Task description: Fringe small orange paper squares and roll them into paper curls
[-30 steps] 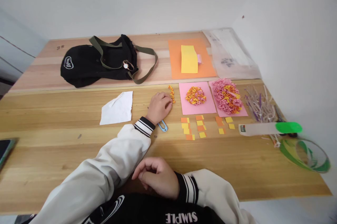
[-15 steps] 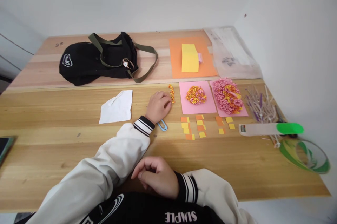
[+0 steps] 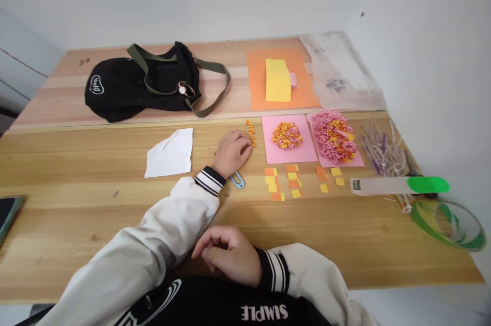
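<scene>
My left hand [image 3: 232, 152] lies on the table with its fingers bent. Its thumb and index fingertips come together at the lower end of a short row of small orange and yellow pieces [image 3: 250, 132]; whether a piece is between them is hidden. Below that wrist, partly covered, is a light blue clip [image 3: 238, 180]. Near the table's front edge, my right hand [image 3: 232, 257] is loosely curled, and I see nothing in it. Two pink sheets [image 3: 270, 155] on the right carry heaps of small pieces, one mostly orange and yellow [image 3: 287, 135], the other mostly pink [image 3: 332, 137].
Small orange and yellow paper squares [image 3: 294, 177] lie below the sheets. A torn white paper [image 3: 171, 155] is on the left, a black bag [image 3: 134, 86] behind it. At the right are thin pale strands [image 3: 383, 149], a green-tipped strip [image 3: 399, 185] and a tape roll [image 3: 425, 221].
The view has shifted slightly. Both hands keep nearly the same places and poses, and the row of small pieces looks unchanged.
</scene>
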Available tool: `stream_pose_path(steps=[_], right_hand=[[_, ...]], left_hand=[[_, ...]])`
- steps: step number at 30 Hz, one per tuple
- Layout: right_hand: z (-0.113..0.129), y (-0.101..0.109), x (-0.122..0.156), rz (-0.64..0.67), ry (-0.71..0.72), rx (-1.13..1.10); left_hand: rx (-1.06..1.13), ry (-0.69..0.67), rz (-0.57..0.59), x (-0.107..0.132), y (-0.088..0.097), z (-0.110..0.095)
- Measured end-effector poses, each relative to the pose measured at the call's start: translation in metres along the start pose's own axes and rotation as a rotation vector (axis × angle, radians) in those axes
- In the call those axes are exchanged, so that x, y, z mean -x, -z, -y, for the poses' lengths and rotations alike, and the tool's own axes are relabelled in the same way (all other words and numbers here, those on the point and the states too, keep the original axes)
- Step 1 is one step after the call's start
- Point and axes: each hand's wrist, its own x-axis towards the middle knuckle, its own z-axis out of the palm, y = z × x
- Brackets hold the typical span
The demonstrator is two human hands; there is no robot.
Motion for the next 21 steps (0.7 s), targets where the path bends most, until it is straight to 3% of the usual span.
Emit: stream_pose_path(steps=[21], right_hand=[[-0.0042, 0.0013, 0.0, 0.013, 0.021, -0.025]], left_hand=[[-0.009, 0.019, 0.013, 0.0011, 0.0012, 0.0012]])
